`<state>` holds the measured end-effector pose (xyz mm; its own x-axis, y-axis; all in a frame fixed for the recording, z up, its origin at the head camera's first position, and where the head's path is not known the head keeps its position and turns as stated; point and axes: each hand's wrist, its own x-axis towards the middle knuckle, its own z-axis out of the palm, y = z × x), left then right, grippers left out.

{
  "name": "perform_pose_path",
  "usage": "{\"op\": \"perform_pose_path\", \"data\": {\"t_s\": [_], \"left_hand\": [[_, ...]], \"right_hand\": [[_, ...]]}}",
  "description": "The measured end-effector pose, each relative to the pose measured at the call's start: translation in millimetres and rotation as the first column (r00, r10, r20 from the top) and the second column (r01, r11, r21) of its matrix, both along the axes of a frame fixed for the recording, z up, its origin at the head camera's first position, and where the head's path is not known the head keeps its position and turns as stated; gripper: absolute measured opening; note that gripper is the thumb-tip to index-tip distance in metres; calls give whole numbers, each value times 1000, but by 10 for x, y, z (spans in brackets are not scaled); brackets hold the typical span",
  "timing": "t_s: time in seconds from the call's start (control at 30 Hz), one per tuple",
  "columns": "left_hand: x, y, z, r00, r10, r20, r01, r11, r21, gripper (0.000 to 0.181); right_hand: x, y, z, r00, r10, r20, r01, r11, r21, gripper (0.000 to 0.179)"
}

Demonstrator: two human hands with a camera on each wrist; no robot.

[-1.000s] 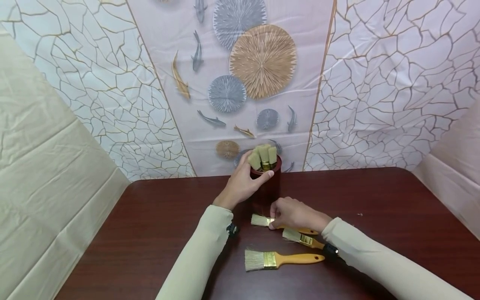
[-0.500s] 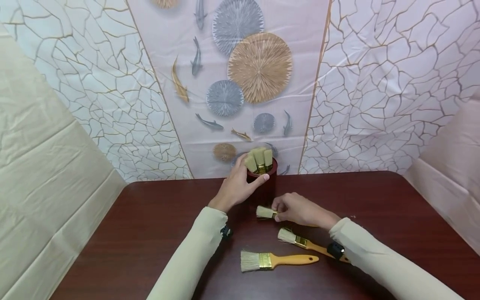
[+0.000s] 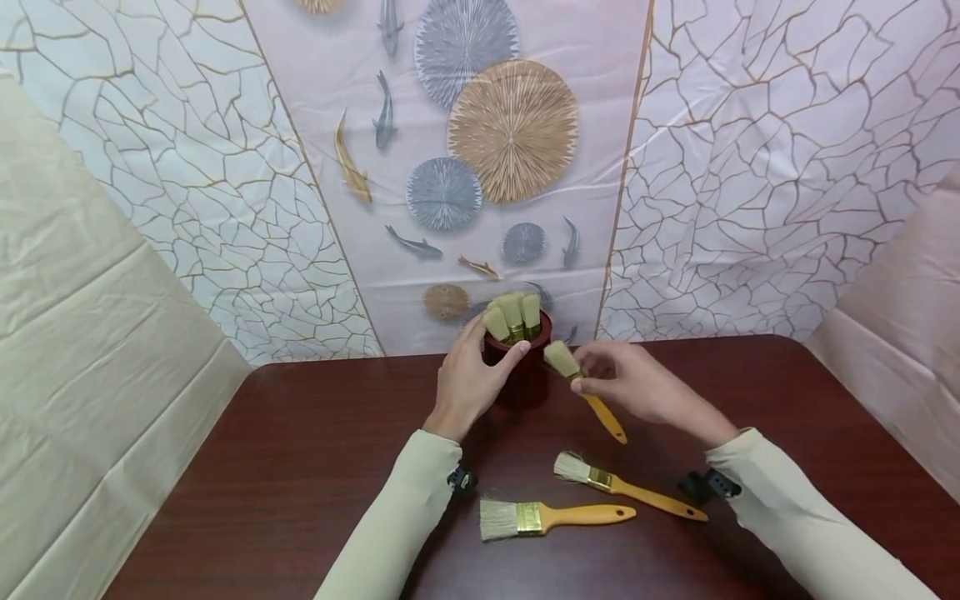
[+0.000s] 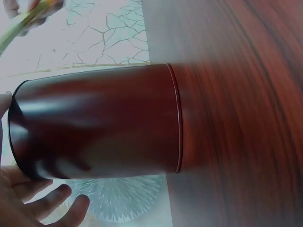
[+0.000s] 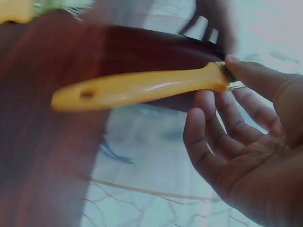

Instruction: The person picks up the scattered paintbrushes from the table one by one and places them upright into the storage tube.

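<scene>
Head view. Left hand (image 3: 472, 379) reaches forward from a cream sleeve and cups the near left side of the dark red brush pot (image 3: 517, 371), thumb lying along the rim. The pot stands upright at the far edge of the wooden table (image 3: 300, 467) and holds three brushes, bristles up. Right hand (image 3: 637, 385) is raised off the table just right of the pot, pinching a paintbrush (image 3: 581, 385) at the ferrule; bristles point up toward the pot rim, yellow handle slants down and to the right, clear of the table.

Change from half a second ago: this paintbrush lay low near the table by the pot's base, bristles to the left; it is now lifted and tilted with its bristles level with the rim. Left hand unchanged on the pot. A narrow brush (image 3: 626, 485) and a wide brush (image 3: 555, 517) lie flat on the table nearer the person, as before.

Left wrist view. Pot wall (image 4: 99, 120) fills the frame; fingers (image 4: 52, 201) curve round it near the rim, fingertips touching.

Right wrist view. Blurred. Thumb and forefinger (image 5: 251, 75) grip the brush where the yellow handle (image 5: 137, 90) meets the metal ferrule; remaining fingers are loosely curled below, not touching the handle. The pot shows dark behind it.
</scene>
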<state>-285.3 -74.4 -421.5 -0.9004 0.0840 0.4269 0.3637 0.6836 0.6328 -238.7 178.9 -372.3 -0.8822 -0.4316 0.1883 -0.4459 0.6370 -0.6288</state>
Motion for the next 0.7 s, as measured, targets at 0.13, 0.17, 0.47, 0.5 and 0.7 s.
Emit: {"op": "perform_pose_path", "data": {"t_s": [0.13, 0.17, 0.47, 0.5, 0.7], "left_hand": [[8, 29, -8, 1000, 11, -17, -10, 1000, 28, 82], [8, 34, -7, 1000, 12, -22, -11, 1000, 29, 82], [9, 31, 11, 1000, 28, -9, -29, 999, -39, 83], [12, 28, 12, 1000, 29, -3, -29, 999, -43, 83], [31, 29, 36, 1000, 23, 17, -22, 999, -43, 84]], "right_hand": [[33, 52, 208, 997, -61, -47, 57, 995, -77, 22], [37, 56, 264, 996, -74, -47, 69, 992, -102, 25], [-39, -75, 792, 972, -166, -167, 113, 951, -289, 28], [-63, -108, 849, 967, -178, -185, 115, 945, -305, 27], [-256, -318, 1088, 949, -213, -233, 111, 916, -386, 28]]}}
